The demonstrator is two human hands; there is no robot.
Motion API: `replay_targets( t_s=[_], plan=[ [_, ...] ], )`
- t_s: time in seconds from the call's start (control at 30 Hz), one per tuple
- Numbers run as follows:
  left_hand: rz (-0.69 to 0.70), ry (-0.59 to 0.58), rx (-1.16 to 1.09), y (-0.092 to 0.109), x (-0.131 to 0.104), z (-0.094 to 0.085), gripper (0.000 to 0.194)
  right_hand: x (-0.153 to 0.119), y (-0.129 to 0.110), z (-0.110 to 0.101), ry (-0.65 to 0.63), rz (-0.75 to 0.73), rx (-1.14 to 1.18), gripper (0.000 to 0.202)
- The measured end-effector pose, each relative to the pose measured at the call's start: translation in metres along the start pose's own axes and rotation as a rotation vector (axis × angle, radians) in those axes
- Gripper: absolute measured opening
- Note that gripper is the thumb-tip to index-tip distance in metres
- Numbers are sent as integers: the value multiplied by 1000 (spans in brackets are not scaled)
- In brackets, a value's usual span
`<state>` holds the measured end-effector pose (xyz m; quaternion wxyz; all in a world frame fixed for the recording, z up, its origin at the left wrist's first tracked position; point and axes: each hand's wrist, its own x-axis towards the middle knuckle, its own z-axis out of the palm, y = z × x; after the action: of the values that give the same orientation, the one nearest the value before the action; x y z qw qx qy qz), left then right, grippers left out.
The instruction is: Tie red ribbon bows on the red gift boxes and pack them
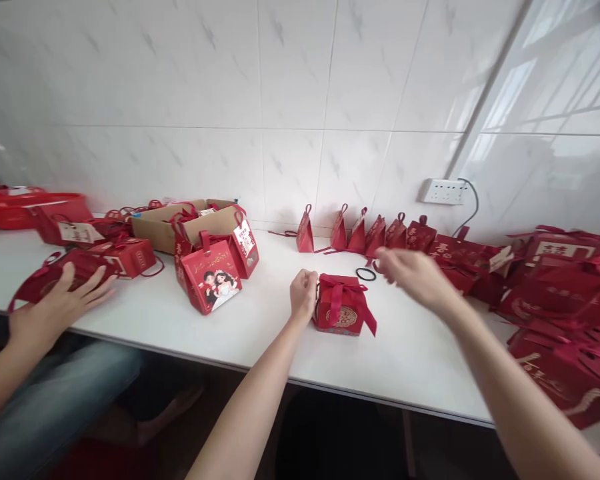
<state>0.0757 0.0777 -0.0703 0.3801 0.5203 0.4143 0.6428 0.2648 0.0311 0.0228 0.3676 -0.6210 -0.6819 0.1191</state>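
A small red box [341, 313] with a dark pink ribbon bow [341, 293] stands upright near the front of the white table [275, 333]. Against its left side is my left hand [304, 293], fingers closed; what they pinch, if anything, is hidden. My right hand [400, 270] is raised to the right of the box, blurred, its fingers smeared by motion. Between the box and that hand lies a black ring [365, 274], flat on the table.
Peaked red boxes [305, 233] line the wall, and more red boxes pile up at right [560, 347]. Left are picture boxes [215, 273], a cardboard carton [155, 227] and a red basin [55, 200]. Another person's hand [63, 300] touches a red box at far left.
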Motion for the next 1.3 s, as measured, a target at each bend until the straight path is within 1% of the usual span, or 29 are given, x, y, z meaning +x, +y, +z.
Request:
replay_targets(
  t_s=[0.03, 0.1, 0.17, 0.2, 0.3, 0.4, 0.53, 0.67, 0.77, 0.87, 0.93, 1.0, 1.1, 1.17, 1.23, 1.3],
  plan=[
    [-2, -6, 25, 1, 2, -1, 36, -1, 2, 4, -21, 50, -14, 40],
    [3, -35, 76, 3, 4, -2, 44, -3, 7, 16, -94, 170, 25, 54],
    [16, -86, 119, 5, 4, -2, 44, -5, 12, 28, -173, 261, 150, 58],
    [24, -114, 136, 6, 4, -1, 41, -5, 13, 31, -202, 271, 221, 57],
    [49, -183, 175, 9, 2, 2, 29, -4, 16, 34, -255, 195, 385, 48],
    [74, -189, 204, 8, -1, 4, 22, 1, 19, 36, -238, 124, 490, 40],
    [109, -133, 294, 6, -2, 5, 20, 3, 30, 52, -140, 62, 634, 47],
    [270, -37, 315, 6, -2, 6, 20, -7, 41, 72, -47, 2, 760, 51],
    [336, -10, 284, 7, -2, 7, 20, -14, 43, 75, 4, -51, 777, 49],
    [373, -27, 251, 8, -3, 9, 18, -16, 44, 71, 72, -120, 643, 46],
    [370, -71, 205, 7, -3, 10, 17, -15, 44, 69, 103, -189, 531, 43],
    [320, -115, 164, 6, -4, 10, 15, -15, 44, 68, 98, -231, 487, 41],
    [240, -104, 128, 6, -5, 11, 14, -17, 44, 68, 7, -204, 596, 39],
    [225, -82, 76, 6, -6, 10, 11, -19, 44, 68, -49, -184, 675, 39],
    [225, -83, 36, 7, -8, 10, 11, -20, 44, 68, -58, -188, 702, 40],
    [209, -98, 56, 9, -8, 10, 14, -21, 44, 68, -51, -195, 707, 40]
  ],
)
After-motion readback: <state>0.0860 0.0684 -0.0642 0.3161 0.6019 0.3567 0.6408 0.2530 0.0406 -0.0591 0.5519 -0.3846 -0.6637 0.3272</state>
